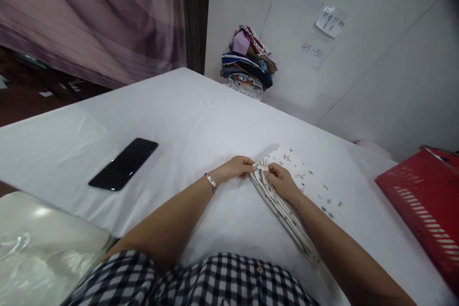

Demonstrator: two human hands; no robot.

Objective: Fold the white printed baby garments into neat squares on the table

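Note:
A white printed cloth (283,210) lies partly on the table, gathered into narrow pleats that run toward my body. Its flat part, with small dark motifs, spreads out beyond and under my right forearm. At the far end of the pleats, my left hand (237,167) pinches the edge of the cloth between thumb and fingers. Close beside it, my right hand (281,179) is closed on the same gathered end. A silver bracelet (211,182) circles my left wrist.
A black phone (124,164) lies on the white-covered table (172,110) to the left. Folded clothes (248,60) are stacked by the wall. A red basket (423,196) stands at the right edge. Shiny plastic (46,253) is at lower left, and a pinkish curtain (96,14) hangs behind.

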